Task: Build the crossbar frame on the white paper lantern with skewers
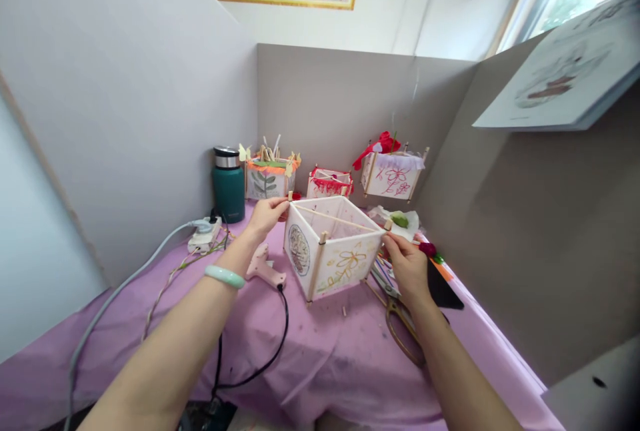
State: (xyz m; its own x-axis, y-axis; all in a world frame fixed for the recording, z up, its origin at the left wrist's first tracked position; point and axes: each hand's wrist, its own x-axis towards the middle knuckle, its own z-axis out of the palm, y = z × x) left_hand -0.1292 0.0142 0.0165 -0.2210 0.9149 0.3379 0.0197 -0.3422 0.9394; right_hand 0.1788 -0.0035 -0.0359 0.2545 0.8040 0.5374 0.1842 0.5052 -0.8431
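My left hand (265,215) and right hand (406,263) pinched opposite corners of the paper lantern (331,245); a glue gun (265,269) lay beside it on the cloth (320,351).

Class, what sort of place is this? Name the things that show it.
Probably a craft desk walled in by grey partitions: both hands hold a paper lantern, finished lanterns line the back, and a glue gun and scissors lie on the purple cloth.
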